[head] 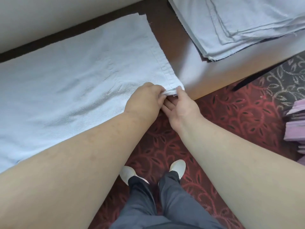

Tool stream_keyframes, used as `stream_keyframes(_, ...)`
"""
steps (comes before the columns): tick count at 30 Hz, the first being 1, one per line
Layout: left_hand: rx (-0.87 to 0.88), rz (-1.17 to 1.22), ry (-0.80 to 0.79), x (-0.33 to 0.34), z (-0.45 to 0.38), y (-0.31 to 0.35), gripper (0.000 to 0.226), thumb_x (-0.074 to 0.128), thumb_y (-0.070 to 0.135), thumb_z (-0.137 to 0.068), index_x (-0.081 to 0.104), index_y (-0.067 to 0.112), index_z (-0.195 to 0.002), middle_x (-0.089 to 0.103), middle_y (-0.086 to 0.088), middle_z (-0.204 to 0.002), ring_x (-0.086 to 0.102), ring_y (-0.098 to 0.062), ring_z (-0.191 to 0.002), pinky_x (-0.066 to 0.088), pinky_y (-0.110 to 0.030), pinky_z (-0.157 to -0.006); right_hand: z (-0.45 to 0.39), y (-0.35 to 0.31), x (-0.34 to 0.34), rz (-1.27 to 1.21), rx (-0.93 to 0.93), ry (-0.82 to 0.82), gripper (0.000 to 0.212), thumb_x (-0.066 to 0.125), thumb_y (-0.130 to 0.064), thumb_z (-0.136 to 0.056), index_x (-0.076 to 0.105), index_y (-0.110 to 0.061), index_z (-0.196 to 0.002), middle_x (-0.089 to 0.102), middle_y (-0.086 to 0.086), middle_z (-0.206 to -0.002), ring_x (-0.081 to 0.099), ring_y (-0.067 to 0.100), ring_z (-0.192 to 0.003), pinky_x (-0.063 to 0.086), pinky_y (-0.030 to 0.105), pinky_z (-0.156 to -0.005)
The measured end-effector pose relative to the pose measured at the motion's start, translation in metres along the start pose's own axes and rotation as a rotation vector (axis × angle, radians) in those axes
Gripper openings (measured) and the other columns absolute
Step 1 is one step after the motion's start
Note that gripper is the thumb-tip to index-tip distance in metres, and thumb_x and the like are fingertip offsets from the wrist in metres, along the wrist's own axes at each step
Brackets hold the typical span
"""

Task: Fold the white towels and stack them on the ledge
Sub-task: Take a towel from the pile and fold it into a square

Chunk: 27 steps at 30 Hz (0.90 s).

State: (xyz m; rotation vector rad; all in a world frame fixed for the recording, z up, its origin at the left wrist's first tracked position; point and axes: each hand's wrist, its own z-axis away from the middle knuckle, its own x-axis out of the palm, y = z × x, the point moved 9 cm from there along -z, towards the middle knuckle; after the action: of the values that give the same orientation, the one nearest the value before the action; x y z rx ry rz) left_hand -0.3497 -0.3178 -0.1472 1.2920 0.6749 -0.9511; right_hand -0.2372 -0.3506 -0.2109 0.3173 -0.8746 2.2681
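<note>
Pinching the near right corner of the spread white towel (79,83) at the counter's (194,75) near edge, both the left hand (145,100) and the right hand (181,106) grip it; folded towels (239,23) lie stacked at the far right.

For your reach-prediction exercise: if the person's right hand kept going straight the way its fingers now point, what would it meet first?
The right hand points up-left and already touches the near corner of the white towel, against the left hand. Beyond lies more towel on the ledge, though depth is uncertain.

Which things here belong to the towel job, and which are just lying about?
Job: towel spread flat, its corner pinched by left hand and right hand; folded stack; ledge.
Lying about: purple pile on the carpet.
</note>
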Motion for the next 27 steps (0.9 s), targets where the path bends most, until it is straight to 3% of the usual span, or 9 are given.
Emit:
stream_keyframes(3, -0.161, 0.138, -0.04, 0.006, -0.003, -0.007, 0.016, 0.063, 0.043, -0.09, 0.069, 0.033, -0.101, 0.065, 0.013, -0.095, 0.062, -0.008, -0.086, 0.046, -0.023, -0.067, -0.008, -0.012, -0.007, 0.074, 0.031, 0.058, 0.025, 0.046, -0.023, -0.105, 0.058, -0.005, -0.117, 0.077, 0.015, -0.094, 0.076, 0.028, -0.085, 0.062, 0.041, -0.08)
stream_keyframes(7, -0.301, 0.322, -0.108, 0.024, -0.003, -0.01, 0.016, 0.073, 0.044, -0.081, 0.064, 0.032, -0.08, 0.067, 0.017, -0.073, 0.06, 0.004, -0.065, 0.039, -0.015, -0.054, -0.011, -0.019, -0.012, 0.275, 0.028, 0.103, 0.022, 0.047, -0.006, -0.099, 0.062, -0.002, -0.115, 0.073, 0.02, -0.103, 0.075, 0.028, -0.084, 0.062, 0.036, -0.071)
stream_keyframes(12, -0.257, 0.289, -0.071, 0.021, -0.012, 0.0, 0.021, 0.074, 0.043, -0.081, 0.057, 0.036, -0.091, 0.06, 0.019, -0.086, 0.058, 0.004, -0.077, 0.043, -0.018, -0.063, -0.01, -0.023, -0.006, 0.303, 0.044, 0.011, 0.028, 0.042, -0.003, -0.097, 0.064, -0.001, -0.114, 0.076, 0.016, -0.098, 0.075, 0.027, -0.089, 0.061, 0.04, -0.082)
stream_keyframes(15, -0.42, 0.491, -0.099, 0.03, -0.011, -0.009, 0.016, 0.076, 0.04, -0.08, 0.064, 0.029, -0.085, 0.067, 0.013, -0.08, 0.064, -0.005, -0.076, 0.051, -0.023, -0.068, -0.012, -0.025, -0.013, 0.364, 0.02, 0.057, 0.028, 0.043, -0.008, -0.1, 0.066, -0.007, -0.114, 0.075, 0.015, -0.103, 0.074, 0.027, -0.093, 0.06, 0.041, -0.086)
stream_keyframes(17, -0.501, 0.625, -0.068, 0.029, -0.011, -0.01, 0.013, 0.074, 0.039, -0.08, 0.067, 0.028, -0.082, 0.068, 0.013, -0.076, 0.066, -0.007, -0.074, 0.054, -0.025, -0.067, -0.012, -0.027, -0.016, 0.402, 0.016, 0.087, 0.027, 0.046, -0.009, -0.098, 0.068, -0.011, -0.114, 0.074, 0.012, -0.106, 0.073, 0.026, -0.096, 0.06, 0.039, -0.085)
stream_keyframes(20, -0.399, 0.472, -0.056, 0.02, -0.015, 0.006, 0.014, 0.066, 0.043, -0.084, 0.063, 0.03, -0.08, 0.066, 0.014, -0.07, 0.063, -0.004, -0.068, 0.045, -0.022, -0.058, -0.01, -0.026, -0.015, 0.398, 0.038, 0.119, 0.027, 0.049, -0.007, -0.097, 0.068, -0.012, -0.115, 0.075, 0.012, -0.103, 0.074, 0.023, -0.088, 0.062, 0.036, -0.075)
stream_keyframes(22, -0.317, 0.374, -0.087, 0.022, -0.014, 0.019, 0.012, 0.061, 0.042, -0.088, 0.059, 0.031, -0.085, 0.065, 0.014, -0.074, 0.061, -0.005, -0.07, 0.044, -0.023, -0.06, -0.007, -0.027, -0.015, 0.346, 0.081, 0.134, 0.025, 0.05, -0.005, -0.096, 0.069, -0.01, -0.111, 0.076, 0.013, -0.099, 0.074, 0.021, -0.075, 0.059, 0.032, -0.061)
stream_keyframes(24, -0.291, 0.364, -0.17, 0.031, -0.011, 0.023, 0.007, 0.059, 0.036, -0.092, 0.06, 0.031, -0.097, 0.065, 0.013, -0.086, 0.062, -0.007, -0.08, 0.046, -0.021, -0.067, -0.004, -0.033, -0.019, 0.356, 0.117, 0.158, 0.024, 0.048, -0.004, -0.091, 0.07, -0.007, -0.101, 0.076, 0.014, -0.094, 0.074, 0.023, -0.074, 0.059, 0.034, -0.063)
stream_keyframes(27, -0.29, 0.541, -0.316, 0.031, -0.004, 0.021, 0.027, 0.059, 0.033, -0.094, 0.059, 0.03, -0.121, 0.065, 0.016, -0.101, 0.061, 0.002, -0.088, 0.042, -0.008, -0.069, 0.0, -0.076, -0.01, 0.869, -0.162, 0.241, 0.023, 0.052, -0.011, -0.085, 0.064, -0.005, -0.104, 0.07, 0.006, -0.097, 0.067, 0.026, -0.089, 0.055, 0.036, -0.08)
